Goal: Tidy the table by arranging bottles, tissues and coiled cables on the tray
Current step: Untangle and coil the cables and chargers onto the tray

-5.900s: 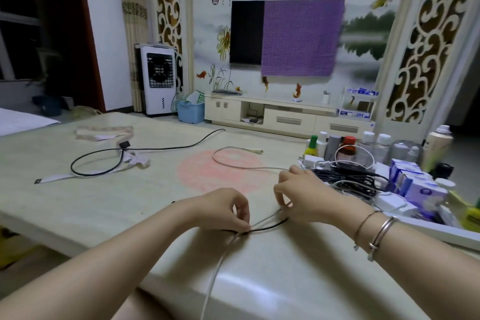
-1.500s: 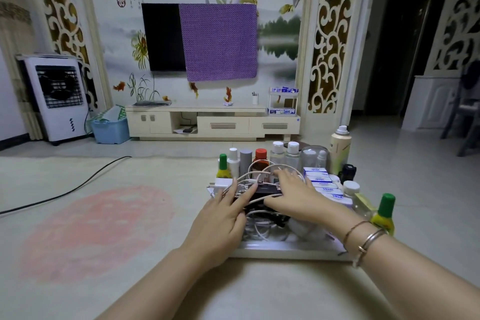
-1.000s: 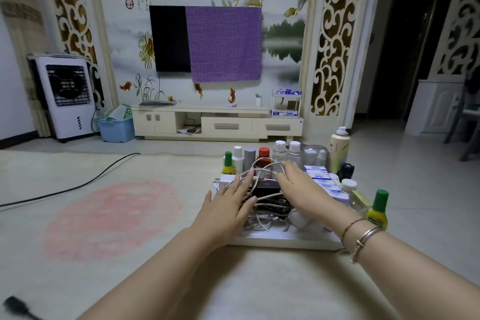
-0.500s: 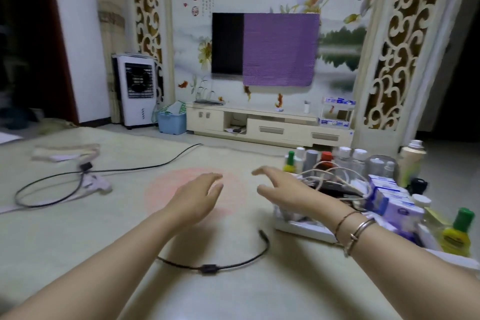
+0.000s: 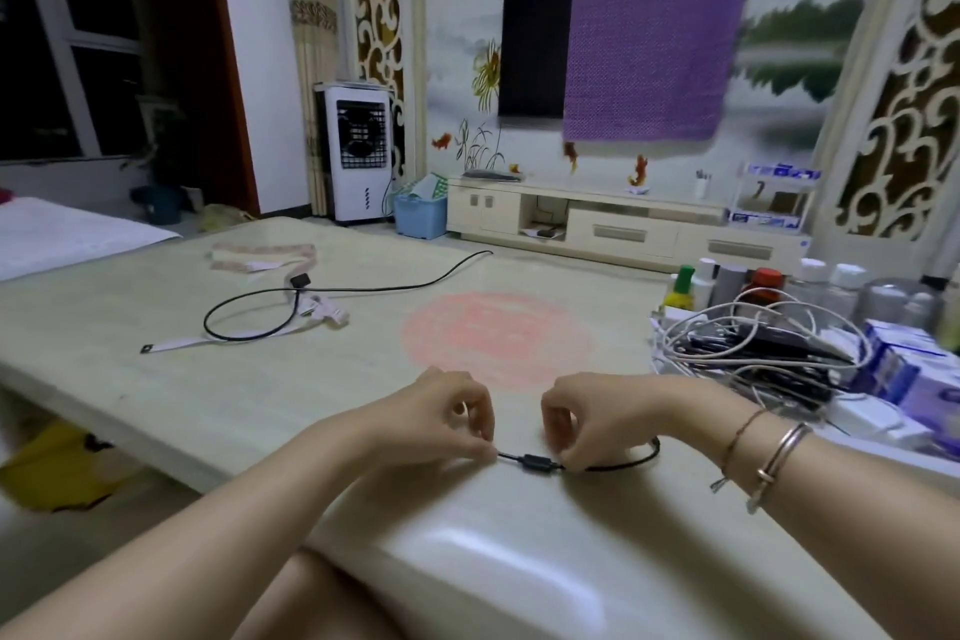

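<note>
A short black cable [image 5: 536,462] with a small inline block lies near the table's front edge. My left hand [image 5: 447,417] pinches it just left of the block, and my right hand [image 5: 587,418] pinches it just right of the block. The cable's right end curves behind my right wrist. To the right, the white tray [image 5: 862,424] holds a heap of coiled white and black cables [image 5: 753,343], a row of bottles [image 5: 727,283] along its back, and blue tissue packs [image 5: 904,361].
A long black cable [image 5: 311,296] loops on the table's left half beside a white flat cable [image 5: 171,343] and a folded cloth strip [image 5: 260,259]. A pink round mark [image 5: 496,338] is in the table's middle. A yellow object [image 5: 57,470] lies on the floor at left.
Both hands left the cable heap on the tray, swung left and down, and now pinch the short black cable near the front edge. The view turned left.
</note>
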{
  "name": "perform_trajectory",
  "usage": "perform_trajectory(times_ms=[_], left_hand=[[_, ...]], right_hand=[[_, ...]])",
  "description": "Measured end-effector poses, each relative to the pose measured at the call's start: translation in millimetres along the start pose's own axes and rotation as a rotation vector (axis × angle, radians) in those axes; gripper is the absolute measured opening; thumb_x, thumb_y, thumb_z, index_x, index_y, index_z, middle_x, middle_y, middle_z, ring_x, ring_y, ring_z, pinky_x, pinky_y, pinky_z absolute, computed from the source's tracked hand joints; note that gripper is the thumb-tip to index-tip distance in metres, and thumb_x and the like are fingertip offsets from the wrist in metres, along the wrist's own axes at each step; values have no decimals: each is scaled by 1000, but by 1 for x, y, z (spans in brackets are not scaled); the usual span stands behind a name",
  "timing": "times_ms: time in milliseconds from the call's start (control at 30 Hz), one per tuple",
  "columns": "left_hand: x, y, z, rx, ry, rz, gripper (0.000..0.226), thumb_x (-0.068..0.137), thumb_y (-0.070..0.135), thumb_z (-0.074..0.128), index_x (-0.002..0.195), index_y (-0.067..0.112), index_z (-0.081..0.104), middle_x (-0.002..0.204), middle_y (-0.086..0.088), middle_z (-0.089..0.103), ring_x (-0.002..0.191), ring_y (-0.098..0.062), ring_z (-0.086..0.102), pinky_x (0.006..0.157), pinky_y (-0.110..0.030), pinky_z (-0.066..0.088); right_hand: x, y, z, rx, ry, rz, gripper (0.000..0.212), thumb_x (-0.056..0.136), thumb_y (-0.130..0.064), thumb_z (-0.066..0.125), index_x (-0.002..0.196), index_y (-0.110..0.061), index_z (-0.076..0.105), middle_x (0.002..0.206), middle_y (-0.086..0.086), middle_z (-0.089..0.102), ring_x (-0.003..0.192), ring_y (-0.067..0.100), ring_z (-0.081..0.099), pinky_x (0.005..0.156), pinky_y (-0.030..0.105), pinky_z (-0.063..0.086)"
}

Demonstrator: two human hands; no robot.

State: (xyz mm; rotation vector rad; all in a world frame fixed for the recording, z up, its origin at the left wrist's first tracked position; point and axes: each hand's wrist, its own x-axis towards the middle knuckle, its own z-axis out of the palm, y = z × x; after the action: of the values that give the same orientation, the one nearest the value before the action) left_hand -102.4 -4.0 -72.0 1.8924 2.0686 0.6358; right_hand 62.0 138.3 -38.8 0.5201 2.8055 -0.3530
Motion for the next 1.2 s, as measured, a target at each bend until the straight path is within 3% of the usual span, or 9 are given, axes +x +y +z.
perform_trajectory(times_ms=[100,267,367,467,533,733,900,1067,1200], left_hand=[[1,5,2,72,-5,69,7,86,29,65,87,23,63,88,18,53,95,4,39,78,-7,34],[16,23,6,30,94,137,9,93,20,60,88,13,58,90,6,55,88,-11,46,78,-23,40],[38,46,1,-144,241,153,9,93,16,60,84,14,57,86,1,58,79,-13,50,76,-28,43],[69,73,-5,-201,405,214,8,93,17,60,85,15,59,79,5,57,68,0,47,65,-15,38],[91,95,-4,-201,442,277,9,93,16,59,84,16,58,75,8,57,63,1,45,60,-12,35],[142,155,26,-182,411,451,7,94,12,57,87,12,57,72,4,64,52,-1,48,51,-12,33],[158,176,67,-306,290,474,12,90,7,62,84,16,55,74,7,59,55,-6,52,52,-14,38],[155,168,105,-24,239,536,11,86,6,58,84,17,57,77,14,52,69,-3,46,60,-18,39],[158,168,118,113,274,397,15,86,16,57,78,26,51,81,14,52,78,-9,48,65,-29,42]], right_hand=[[-13,-1,6,37,30,-23,10,76,-32,63,78,-30,53,99,-3,60,92,19,59,82,39,52],[-33,11,9,-54,157,-42,8,83,-31,62,86,-26,56,95,-4,52,90,14,48,82,33,47],[-51,36,-8,-84,378,22,6,89,-26,56,91,-24,61,85,-10,45,84,14,48,72,28,38],[-82,71,-33,-40,612,97,7,91,-33,58,85,-28,59,89,-6,46,82,13,51,73,32,42],[-107,95,-44,-5,694,134,10,90,-38,61,84,-29,61,87,-10,43,78,8,49,69,31,41],[-168,153,-50,-5,813,341,18,89,-39,63,71,-32,62,56,-13,52,53,2,47,52,29,39],[-190,181,-22,31,780,446,10,90,-35,60,82,-31,66,70,-20,59,68,5,57,65,33,51],[-194,190,19,-162,749,503,16,92,-35,52,99,-33,66,72,-21,52,75,8,50,55,25,35],[-185,190,31,-258,677,538,23,94,-32,45,104,-28,66,99,-6,63,93,17,57,65,30,47]])
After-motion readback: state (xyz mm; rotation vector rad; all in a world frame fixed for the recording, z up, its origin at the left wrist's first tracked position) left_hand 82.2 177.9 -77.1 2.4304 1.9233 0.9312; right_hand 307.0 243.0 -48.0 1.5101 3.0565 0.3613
